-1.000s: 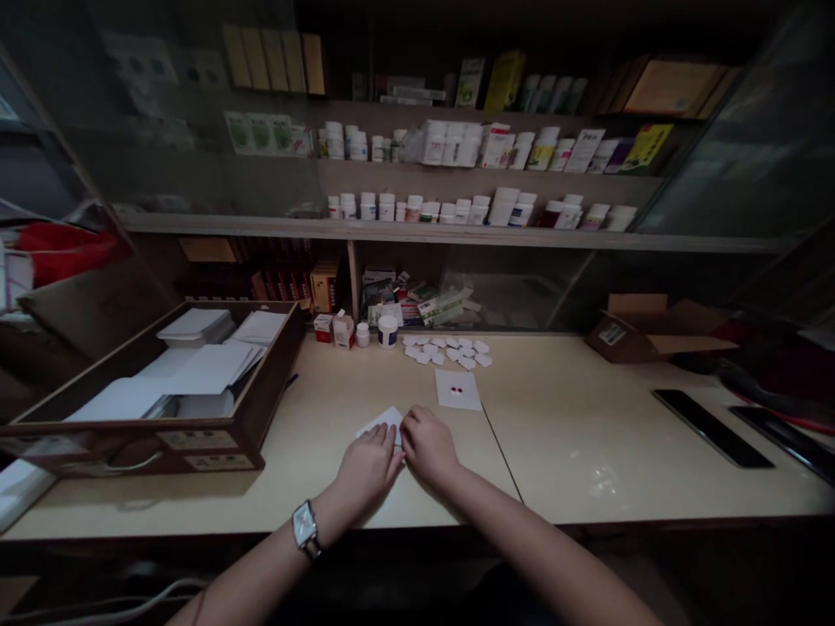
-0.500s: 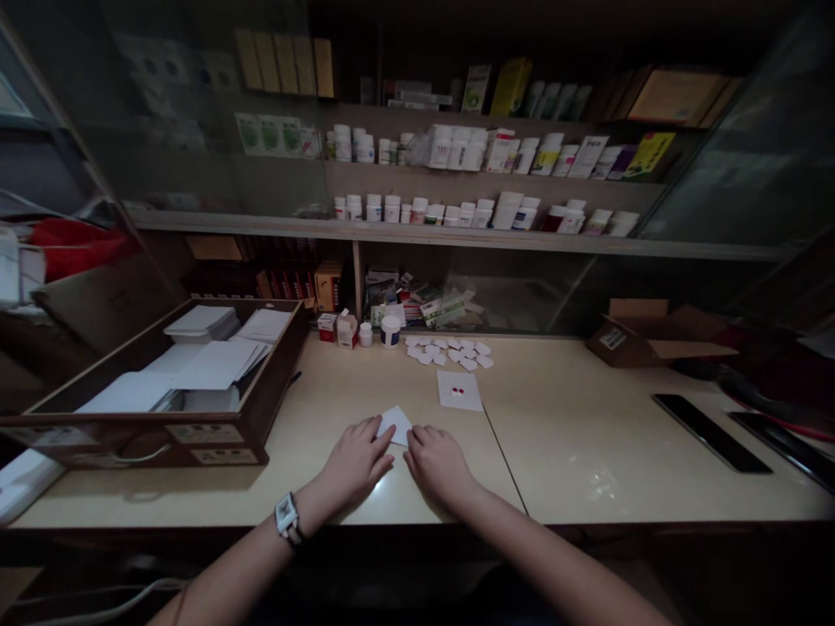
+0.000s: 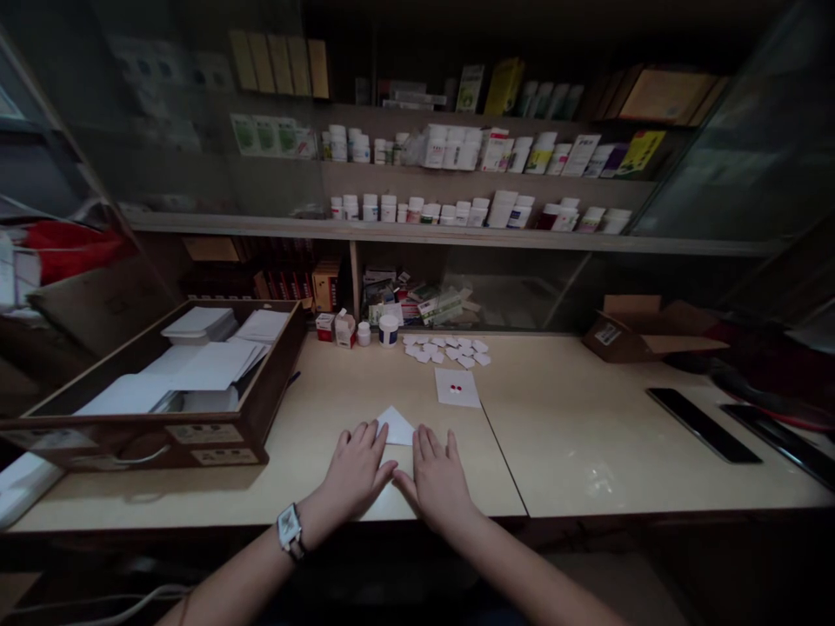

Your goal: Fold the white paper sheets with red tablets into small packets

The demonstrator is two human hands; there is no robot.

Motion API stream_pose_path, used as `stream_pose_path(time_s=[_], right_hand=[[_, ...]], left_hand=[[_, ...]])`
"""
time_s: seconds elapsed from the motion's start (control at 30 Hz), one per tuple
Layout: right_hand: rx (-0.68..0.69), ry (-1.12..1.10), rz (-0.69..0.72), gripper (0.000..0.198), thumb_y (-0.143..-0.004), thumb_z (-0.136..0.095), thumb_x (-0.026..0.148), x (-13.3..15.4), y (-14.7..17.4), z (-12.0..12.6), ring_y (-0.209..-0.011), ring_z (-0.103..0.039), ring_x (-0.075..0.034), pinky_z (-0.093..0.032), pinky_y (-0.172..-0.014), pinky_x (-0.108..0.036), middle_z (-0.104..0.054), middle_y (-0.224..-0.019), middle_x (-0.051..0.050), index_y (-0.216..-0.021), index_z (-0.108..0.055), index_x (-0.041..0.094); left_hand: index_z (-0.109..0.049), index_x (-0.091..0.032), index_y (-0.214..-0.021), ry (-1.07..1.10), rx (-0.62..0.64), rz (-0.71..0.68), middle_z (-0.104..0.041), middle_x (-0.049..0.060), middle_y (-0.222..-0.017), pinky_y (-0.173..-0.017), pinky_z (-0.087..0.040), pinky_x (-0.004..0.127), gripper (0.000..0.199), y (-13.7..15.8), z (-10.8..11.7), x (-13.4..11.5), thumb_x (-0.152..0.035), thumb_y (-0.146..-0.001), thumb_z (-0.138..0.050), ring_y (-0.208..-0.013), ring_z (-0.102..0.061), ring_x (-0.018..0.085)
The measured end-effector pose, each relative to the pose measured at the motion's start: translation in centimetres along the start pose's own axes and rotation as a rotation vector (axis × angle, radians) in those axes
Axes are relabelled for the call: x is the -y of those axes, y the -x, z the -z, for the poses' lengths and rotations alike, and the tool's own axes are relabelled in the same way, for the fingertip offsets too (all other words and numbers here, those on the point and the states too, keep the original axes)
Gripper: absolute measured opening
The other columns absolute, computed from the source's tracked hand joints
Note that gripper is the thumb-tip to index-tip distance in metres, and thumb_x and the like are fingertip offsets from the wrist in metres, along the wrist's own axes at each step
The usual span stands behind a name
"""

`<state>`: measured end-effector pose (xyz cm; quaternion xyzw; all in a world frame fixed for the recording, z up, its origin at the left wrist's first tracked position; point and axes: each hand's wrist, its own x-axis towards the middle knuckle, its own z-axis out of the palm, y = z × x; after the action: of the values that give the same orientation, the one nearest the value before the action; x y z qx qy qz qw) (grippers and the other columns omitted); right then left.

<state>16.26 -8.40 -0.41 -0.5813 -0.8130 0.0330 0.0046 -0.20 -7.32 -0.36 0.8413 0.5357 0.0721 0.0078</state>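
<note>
A small white paper (image 3: 395, 426) folded to a triangle lies flat on the beige counter (image 3: 574, 435). My left hand (image 3: 357, 469), with a wristwatch on its wrist, lies flat with its fingertips on the paper's left edge. My right hand (image 3: 436, 474) lies flat beside it, fingers spread, fingertips at the paper's lower right edge. Farther back lies a white paper square (image 3: 457, 388) with two red pills on it. Behind that sits a cluster of several small folded white packets (image 3: 447, 349).
A wooden drawer (image 3: 261, 400) with stacks of white paper stands at the left. Small boxes and white bottles (image 3: 388, 330) stand at the counter's back. A cardboard box (image 3: 643, 330) and two dark flat devices (image 3: 701, 424) are at the right. Shelves of medicine bottles (image 3: 470, 209) rise behind.
Both hands have slid back toward me and flattened with fingers spread. The paper, partly covered a second ago, now shows as a folded triangle ahead of the fingertips.
</note>
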Motion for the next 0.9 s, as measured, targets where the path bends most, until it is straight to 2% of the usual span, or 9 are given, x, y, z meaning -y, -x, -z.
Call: stream_pose_path(time_s=[0.17, 0.27, 0.47, 0.63, 0.73, 0.8, 0.9], right_hand=[[-0.023, -0.033, -0.046, 0.069, -0.094, -0.03, 0.05, 0.5, 0.1, 0.2, -0.134, -0.032, -0.036, -0.007, -0.111, -0.058, -0.034, -0.142, -0.027, -0.137, -0.038, -0.004], [-0.064, -0.051, -0.018, 0.066, -0.095, -0.032, 0.047, 0.1, 0.3, 0.3, -0.131, -0.036, -0.036, -0.009, -0.111, -0.058, -0.039, -0.139, -0.028, -0.134, -0.044, -0.005], [-0.174, -0.147, 0.285, 0.052, -0.091, -0.044, 0.043, -2.4, 0.9, -0.2, -0.13, -0.039, -0.032, -0.018, -0.112, -0.052, -0.05, -0.134, -0.021, -0.126, -0.056, 0.005], [-0.137, -0.296, 0.501, 0.047, -0.082, -0.058, 0.047, -5.0, 0.2, 0.9, -0.129, -0.039, -0.03, -0.025, -0.109, -0.048, -0.054, -0.131, -0.016, -0.114, -0.062, 0.013], [-0.08, -0.385, 0.556, 0.034, -0.08, -0.061, 0.044, -5.8, -0.7, 1.9, -0.123, -0.046, -0.028, -0.027, -0.107, -0.046, -0.057, -0.126, -0.014, -0.099, -0.064, 0.016], [-0.069, -0.407, 0.556, 0.026, -0.081, -0.061, 0.04, -5.9, -1.2, 2.3, -0.113, -0.053, -0.026, -0.028, -0.105, -0.047, -0.062, -0.117, -0.012, -0.093, -0.062, 0.017], [-0.083, -0.402, 0.531, 0.018, -0.084, -0.057, 0.035, -5.6, -1.7, 2.2, -0.099, -0.057, -0.023, -0.028, -0.103, -0.047, -0.065, -0.102, -0.009, -0.091, -0.059, 0.018]], left_hand=[[-0.046, -0.014, -0.132, 0.009, 0.007, 0.049, -0.05, 0.016, -0.129, -0.091, -0.034, 0.044, 0.048, -0.2, 0.5, -0.7, -0.04, -0.093, -0.037, -0.115, -0.044, 0.03], [-0.046, -0.015, -0.131, 0.018, 0.016, 0.061, -0.051, 0.016, -0.127, -0.089, -0.036, 0.044, 0.047, -0.4, 1.1, -0.8, -0.041, -0.093, -0.037, -0.113, -0.044, 0.03], [-0.048, -0.02, -0.131, 0.008, -0.014, 0.043, -0.049, 0.016, -0.128, -0.09, -0.035, 0.047, 0.044, -0.8, 1.3, -0.1, -0.039, -0.093, -0.036, -0.116, -0.04, 0.031], [-0.044, -0.03, -0.135, 0.011, -0.029, 0.02, -0.041, 0.015, -0.137, -0.09, -0.034, 0.053, 0.044, -1.6, 0.7, 0.7, -0.041, -0.094, -0.034, -0.12, -0.037, 0.035], [-0.043, -0.032, -0.135, 0.007, -0.036, -0.04, -0.034, 0.015, -0.143, -0.091, -0.033, 0.057, 0.044, -2.2, 0.7, 1.1, -0.041, -0.093, -0.036, -0.125, -0.033, 0.037], [-0.043, -0.029, -0.134, -0.005, -0.086, -0.131, -0.032, 0.015, -0.145, -0.092, -0.033, 0.056, 0.043, -2.5, 0.9, 1.3, -0.037, -0.092, -0.04, -0.126, -0.032, 0.036], [-0.055, -0.017, -0.118, -0.005, -0.171, -0.32, -0.048, 0.017, -0.127, -0.087, -0.042, 0.043, 0.031, -2.7, 1.1, 1.5, -0.023, -0.092, -0.04, -0.11, -0.046, 0.027]])
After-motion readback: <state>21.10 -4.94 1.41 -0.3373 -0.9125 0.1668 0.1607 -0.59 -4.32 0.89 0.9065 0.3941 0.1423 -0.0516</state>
